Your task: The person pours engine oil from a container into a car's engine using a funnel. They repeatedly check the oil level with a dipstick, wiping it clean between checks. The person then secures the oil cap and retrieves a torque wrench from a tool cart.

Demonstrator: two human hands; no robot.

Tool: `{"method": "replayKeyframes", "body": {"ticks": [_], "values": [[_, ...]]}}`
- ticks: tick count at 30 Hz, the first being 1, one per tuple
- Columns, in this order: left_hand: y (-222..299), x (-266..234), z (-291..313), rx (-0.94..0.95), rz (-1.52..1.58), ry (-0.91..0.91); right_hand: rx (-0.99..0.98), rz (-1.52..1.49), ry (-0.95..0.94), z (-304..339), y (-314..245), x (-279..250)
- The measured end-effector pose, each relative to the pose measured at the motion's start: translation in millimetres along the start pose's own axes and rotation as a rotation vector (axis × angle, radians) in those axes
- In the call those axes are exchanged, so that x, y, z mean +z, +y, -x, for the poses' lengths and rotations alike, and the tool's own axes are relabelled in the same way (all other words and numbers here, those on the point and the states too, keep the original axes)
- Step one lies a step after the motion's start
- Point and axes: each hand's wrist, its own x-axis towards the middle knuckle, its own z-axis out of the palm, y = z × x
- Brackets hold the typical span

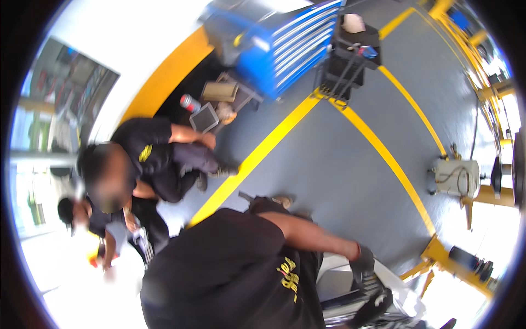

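Observation:
Neither of my own hands shows clearly. Close in front of me a co-worker in a black shirt point(230, 268) bends over, back toward me. A dark grey gloved hand point(362, 263) at the end of that person's bare arm reaches to a shiny silver and white piece point(402, 288), whose kind I cannot make out. A second black glove point(375, 307) lies over the same piece; its arm is mostly hidden, and it seems to be the co-worker's. At the bottom edge pokes a small dark tip point(449, 324) that I cannot identify.
Two more people, one crouching in dark clothes point(181, 156), are at the left. A blue tool cabinet point(304, 46) and a black cart point(342, 68) stand at the back. Yellow lines point(279, 129) cross the grey floor. A pale wheeled machine point(457, 176) and yellow lift arm point(438, 252) are right.

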Motion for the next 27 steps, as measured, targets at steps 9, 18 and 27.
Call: {"method": "replayKeyframes", "body": {"ticks": [9,18,27], "values": [[-115,-150,302,-1.013,-0.098,0.717,-0.932,-0.088,-0.692,-191,-158,161],[-135,-123,580,-1.794,-0.219,1.056,-1.116,-0.054,-0.862,-245,-293,336],[-316,-100,803,-2.317,-0.335,0.505,-0.799,0.085,-1.155,-152,-372,418]]}}
